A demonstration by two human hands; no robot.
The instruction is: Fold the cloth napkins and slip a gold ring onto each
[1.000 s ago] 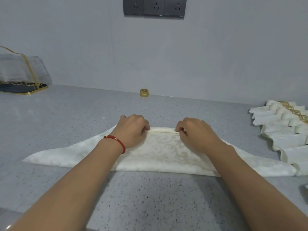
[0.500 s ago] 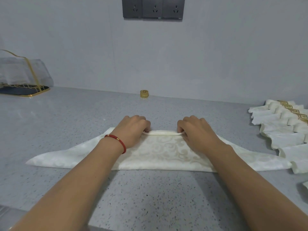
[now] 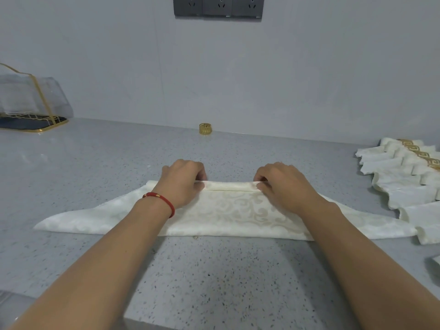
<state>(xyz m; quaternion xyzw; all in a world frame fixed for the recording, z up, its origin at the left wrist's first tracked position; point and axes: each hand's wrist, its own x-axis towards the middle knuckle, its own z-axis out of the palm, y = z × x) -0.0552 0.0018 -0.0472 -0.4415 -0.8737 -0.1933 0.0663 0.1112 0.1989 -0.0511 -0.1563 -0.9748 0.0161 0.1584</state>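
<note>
- Left hand (image 3: 182, 181) and right hand (image 3: 282, 184), fingers curled, pinching rolled far edge of cream napkin (image 3: 228, 210).
- Napkin spread as flat wide triangle on grey speckled counter (image 3: 214, 282), near centre.
- Gold ring (image 3: 205, 129) upright, far centre, by wall, well apart from napkin.
- Finished ringed napkins (image 3: 409, 177) overlapped at right.

Cream patterned napkin (image 3: 228, 213) flat on counter, far edge rolled; gold ring (image 3: 205, 129) upright near wall.
</note>
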